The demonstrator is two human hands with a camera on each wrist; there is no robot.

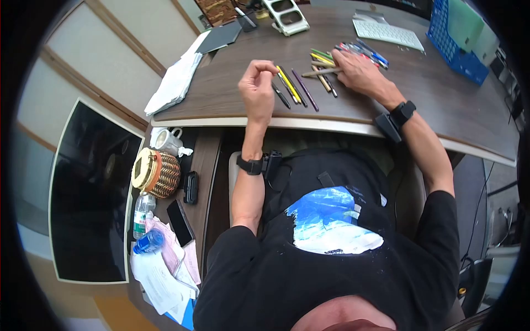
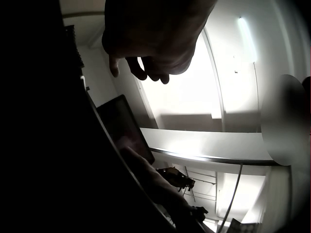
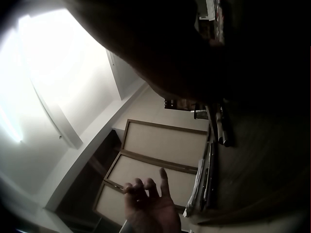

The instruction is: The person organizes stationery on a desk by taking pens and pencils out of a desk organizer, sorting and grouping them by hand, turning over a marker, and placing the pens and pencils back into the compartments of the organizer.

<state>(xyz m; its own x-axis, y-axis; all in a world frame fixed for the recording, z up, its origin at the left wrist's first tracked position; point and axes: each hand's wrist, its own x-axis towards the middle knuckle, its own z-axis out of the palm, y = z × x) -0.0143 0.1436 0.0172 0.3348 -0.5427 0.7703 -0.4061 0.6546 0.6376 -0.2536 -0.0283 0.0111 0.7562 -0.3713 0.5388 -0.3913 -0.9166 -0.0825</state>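
Observation:
My right hand (image 1: 361,73) pinches a slim grey-brown pencil (image 1: 316,73) that points left over the desk. Beneath and beside it lie several pencils, among them a yellow one (image 1: 322,59) and a green one (image 1: 321,53). Past the fingers is a loose pile of red and blue pens (image 1: 377,55). My left hand (image 1: 258,91) is raised at the left, fingers loosely bent and nothing in them; the right wrist view shows its fingers apart. Close by it lie a black pen (image 1: 281,96), a yellow pencil (image 1: 289,85), dark pencils and a purple pencil (image 1: 305,90).
A white keyboard (image 1: 387,34) and a blue basket (image 1: 458,58) occupy the right side of the desk (image 1: 221,102). At the back stand a white holder (image 1: 288,17) and a pen cup (image 1: 247,23). Papers (image 1: 175,83) lie left. A lower side surface carries a mug (image 1: 168,142), woven basket (image 1: 157,174) and phone (image 1: 180,222).

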